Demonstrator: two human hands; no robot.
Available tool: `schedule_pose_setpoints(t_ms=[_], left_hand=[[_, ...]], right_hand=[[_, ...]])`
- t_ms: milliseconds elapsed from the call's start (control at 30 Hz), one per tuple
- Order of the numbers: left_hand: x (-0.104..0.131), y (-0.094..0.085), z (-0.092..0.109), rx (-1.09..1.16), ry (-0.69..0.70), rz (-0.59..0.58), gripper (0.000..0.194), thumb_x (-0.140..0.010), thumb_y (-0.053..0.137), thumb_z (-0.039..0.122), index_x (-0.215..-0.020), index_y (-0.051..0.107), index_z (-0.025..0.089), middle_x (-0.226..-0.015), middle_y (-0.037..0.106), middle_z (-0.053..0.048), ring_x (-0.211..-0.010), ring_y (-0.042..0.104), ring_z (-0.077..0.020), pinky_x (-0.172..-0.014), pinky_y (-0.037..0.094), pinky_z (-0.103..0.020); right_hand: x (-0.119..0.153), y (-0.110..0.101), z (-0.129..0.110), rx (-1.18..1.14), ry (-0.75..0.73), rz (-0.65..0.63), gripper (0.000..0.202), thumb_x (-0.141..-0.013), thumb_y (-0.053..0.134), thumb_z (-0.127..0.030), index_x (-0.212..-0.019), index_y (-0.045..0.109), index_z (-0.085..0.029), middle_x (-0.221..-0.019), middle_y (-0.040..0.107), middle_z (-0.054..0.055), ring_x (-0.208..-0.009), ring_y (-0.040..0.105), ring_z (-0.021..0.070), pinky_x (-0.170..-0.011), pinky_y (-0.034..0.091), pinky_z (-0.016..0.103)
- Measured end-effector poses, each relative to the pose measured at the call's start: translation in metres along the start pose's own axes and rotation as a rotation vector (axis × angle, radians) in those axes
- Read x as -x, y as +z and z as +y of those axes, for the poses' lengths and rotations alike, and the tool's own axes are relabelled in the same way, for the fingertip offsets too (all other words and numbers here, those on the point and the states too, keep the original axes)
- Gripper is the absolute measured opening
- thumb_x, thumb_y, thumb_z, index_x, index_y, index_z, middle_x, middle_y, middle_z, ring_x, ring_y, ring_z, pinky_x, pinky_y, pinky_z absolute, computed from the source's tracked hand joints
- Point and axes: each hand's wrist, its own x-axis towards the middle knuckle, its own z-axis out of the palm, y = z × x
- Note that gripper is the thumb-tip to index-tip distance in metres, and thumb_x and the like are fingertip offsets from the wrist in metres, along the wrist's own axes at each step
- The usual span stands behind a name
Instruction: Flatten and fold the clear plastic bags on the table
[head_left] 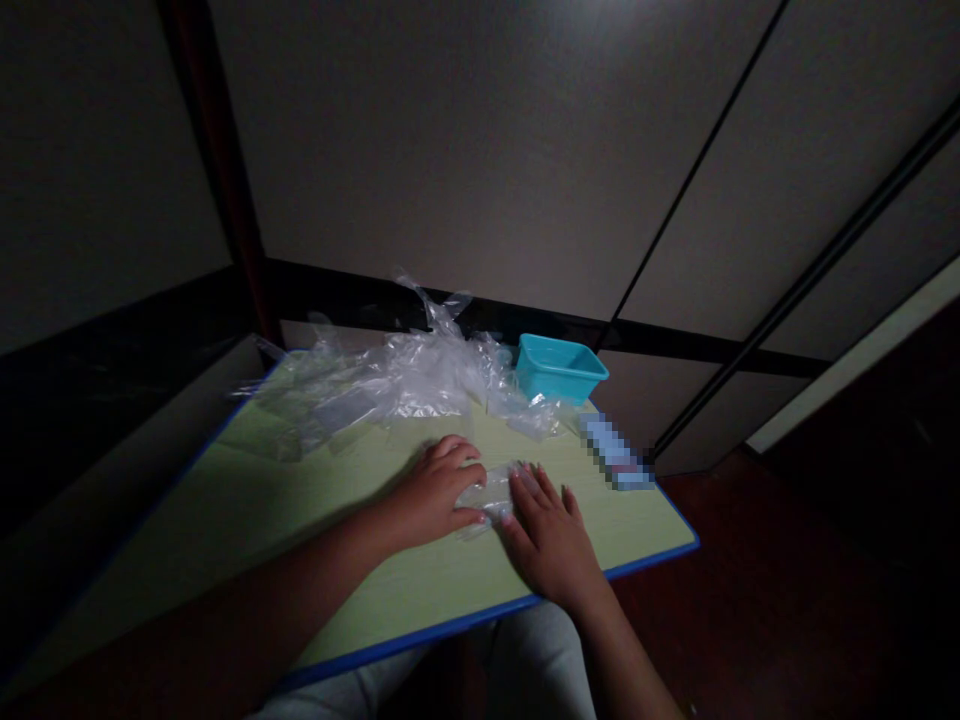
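Note:
A small, clear plastic bag or sheet [493, 492] lies flat on the table between my hands. My left hand [431, 497] rests at its left edge, the fingers curved and the thumb set apart from them. My right hand [551, 535] is laid over the right side of the plastic, palm down with fingers spread, and covers part of it. Behind the hands, a loose heap of clear plastic bags [427, 375] spreads across the back of the table, crumpled and overlapping.
The pale yellow-green table [375, 600] has a blue edge. A turquoise plastic basket [559, 380] stands at the back right, with a blurred-out light blue item [615, 455] in front of it. Grey panels [465, 150] rise behind the table. My knees are under its front edge.

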Motion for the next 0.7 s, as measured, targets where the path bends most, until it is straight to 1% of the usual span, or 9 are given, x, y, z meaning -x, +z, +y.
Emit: schedule_pose_setpoints(t_ms=[167,367,600,700], left_hand=[[-0.0013,-0.0029,0.0033,0.019,-0.002,-0.003,0.036,-0.066,0.076,0.032,-0.096,0.058,0.022,-0.112,0.053,-0.006,-0.113,0.038,-0.0262,-0.095,0.034,-0.040],[-0.0018,-0.0020,0.0027,0.057,-0.020,0.003,0.033,-0.064,0.077,0.031,-0.086,0.055,0.021,-0.105,0.053,-0.005,-0.109,0.040,-0.0251,-0.093,0.035,-0.038],[-0.0002,0.0006,-0.0001,0.069,-0.010,0.008,0.032,-0.066,0.075,0.030,-0.089,0.054,0.022,-0.108,0.051,-0.004,-0.110,0.039,-0.0248,-0.092,0.034,-0.037],[0.0000,0.0013,-0.0009,0.077,-0.027,-0.003,0.031,-0.067,0.074,0.032,-0.089,0.055,0.023,-0.107,0.051,-0.004,-0.109,0.039,-0.0246,-0.092,0.034,-0.038]], right_hand=[[0.0008,-0.0003,0.0004,0.007,-0.009,0.004,0.056,-0.092,0.031,-0.046,-0.142,0.029,-0.021,-0.148,0.024,0.004,-0.138,0.014,0.0260,-0.106,0.014,0.057],[0.0017,0.0012,0.0028,-0.005,-0.027,0.018,0.055,-0.092,0.032,-0.044,-0.142,0.027,-0.023,-0.148,0.025,0.004,-0.138,0.015,0.0251,-0.106,0.015,0.056],[0.0030,0.0008,0.0044,-0.013,-0.083,0.024,0.053,-0.093,0.031,-0.042,-0.143,0.022,-0.028,-0.149,0.022,0.002,-0.138,0.012,0.0239,-0.106,0.009,0.058],[0.0025,0.0018,0.0049,-0.020,-0.073,0.029,0.055,-0.093,0.032,-0.041,-0.144,0.020,-0.026,-0.148,0.023,0.003,-0.138,0.013,0.0237,-0.107,0.008,0.058]])
